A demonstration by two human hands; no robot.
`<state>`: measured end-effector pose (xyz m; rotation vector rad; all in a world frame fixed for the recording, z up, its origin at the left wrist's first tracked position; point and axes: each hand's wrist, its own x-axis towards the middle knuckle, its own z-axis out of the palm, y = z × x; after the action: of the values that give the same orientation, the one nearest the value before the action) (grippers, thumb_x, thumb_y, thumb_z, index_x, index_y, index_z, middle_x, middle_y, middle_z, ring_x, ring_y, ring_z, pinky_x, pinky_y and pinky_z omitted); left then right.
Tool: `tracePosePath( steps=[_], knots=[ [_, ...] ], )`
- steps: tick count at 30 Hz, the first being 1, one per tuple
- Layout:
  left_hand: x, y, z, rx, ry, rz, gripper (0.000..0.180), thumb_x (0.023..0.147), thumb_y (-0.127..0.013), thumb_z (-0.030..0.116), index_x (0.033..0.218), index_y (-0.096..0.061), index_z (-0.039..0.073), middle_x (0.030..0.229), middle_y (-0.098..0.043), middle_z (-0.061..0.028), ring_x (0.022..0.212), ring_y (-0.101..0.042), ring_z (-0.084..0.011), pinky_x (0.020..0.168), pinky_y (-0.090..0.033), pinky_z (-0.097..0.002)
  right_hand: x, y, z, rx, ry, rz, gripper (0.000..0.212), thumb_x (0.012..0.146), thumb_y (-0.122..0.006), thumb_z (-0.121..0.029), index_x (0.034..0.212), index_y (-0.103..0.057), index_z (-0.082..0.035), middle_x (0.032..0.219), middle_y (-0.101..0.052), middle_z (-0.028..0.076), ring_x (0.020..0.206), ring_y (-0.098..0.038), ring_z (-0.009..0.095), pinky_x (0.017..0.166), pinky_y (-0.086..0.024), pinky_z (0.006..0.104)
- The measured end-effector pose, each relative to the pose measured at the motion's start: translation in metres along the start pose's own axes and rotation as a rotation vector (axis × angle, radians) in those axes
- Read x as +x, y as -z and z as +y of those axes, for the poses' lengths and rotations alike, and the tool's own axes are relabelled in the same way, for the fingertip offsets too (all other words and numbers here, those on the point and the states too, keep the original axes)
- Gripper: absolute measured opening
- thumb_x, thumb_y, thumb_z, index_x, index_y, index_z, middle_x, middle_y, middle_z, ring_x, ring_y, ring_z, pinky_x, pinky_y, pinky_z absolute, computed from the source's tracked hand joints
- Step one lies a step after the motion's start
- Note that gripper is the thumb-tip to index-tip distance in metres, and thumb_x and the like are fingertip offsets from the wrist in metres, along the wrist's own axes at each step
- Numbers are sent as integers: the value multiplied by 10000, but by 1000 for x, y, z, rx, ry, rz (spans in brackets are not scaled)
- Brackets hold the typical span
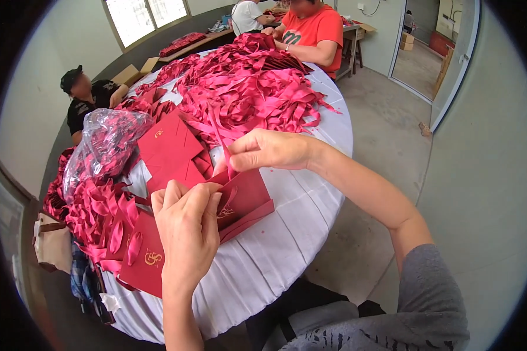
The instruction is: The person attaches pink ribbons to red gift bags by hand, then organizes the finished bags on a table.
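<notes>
A dark red paper gift bag (249, 202) with gold print lies tilted before me, its opening toward my hands. My left hand (187, 225) pinches the bag's upper edge at its left side. Above the opening, my right hand (266, 151) is closed on a pink-red ribbon (221, 131), whose free end rises past the thumb. Part of the ribbon also shows on the bag's front. Just beyond lie several flat red bags (167, 143) with slits, stacked loosely. To the left of my left hand rests another red bag (143, 254) with a ribbon handle and gold print.
A large ribbon heap (252, 93) covers the far part of the round white-clothed table (287, 234). At left are a clear plastic sack (105, 146) and more ribboned bags (99, 216). People sit around the far side, one in an orange-red shirt (319, 32). A door (459, 64) stands at right.
</notes>
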<state>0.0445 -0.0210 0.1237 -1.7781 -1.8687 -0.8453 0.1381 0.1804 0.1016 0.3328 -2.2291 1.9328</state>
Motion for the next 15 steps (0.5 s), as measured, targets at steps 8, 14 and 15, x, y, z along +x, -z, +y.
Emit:
tracePosePath(
  steps=[8, 14, 15],
  knots=[
    [0, -1, 3, 17, 5, -14, 120, 751, -718, 130, 796, -640, 51, 610, -563, -45, 628, -428, -201, 676, -301, -338, 3, -15, -15, -401, -92, 196, 269, 896, -655, -252, 997, -704, -8, 871, -687, 30, 845, -591, 58, 776, -470, 239],
    [-2, -3, 4, 5, -8, 24, 91, 760, -705, 114, 783, -638, 57, 593, -551, -39, 623, -425, -195, 675, -300, -334, 3, -11, 3, 162, 82, 263, 192, 874, -681, -200, 959, -665, -29, 873, -643, -4, 828, -587, 75, 788, -471, 247],
    [-2, -3, 4, 6, -8, 25, 91, 760, -705, 114, 783, -638, 57, 593, -551, -39, 623, -425, -195, 675, -300, -334, 2, -6, 4, 128, 80, 162, 178, 866, -688, -182, 961, -652, -37, 898, -636, -5, 850, -588, 84, 805, -471, 253]
  ],
)
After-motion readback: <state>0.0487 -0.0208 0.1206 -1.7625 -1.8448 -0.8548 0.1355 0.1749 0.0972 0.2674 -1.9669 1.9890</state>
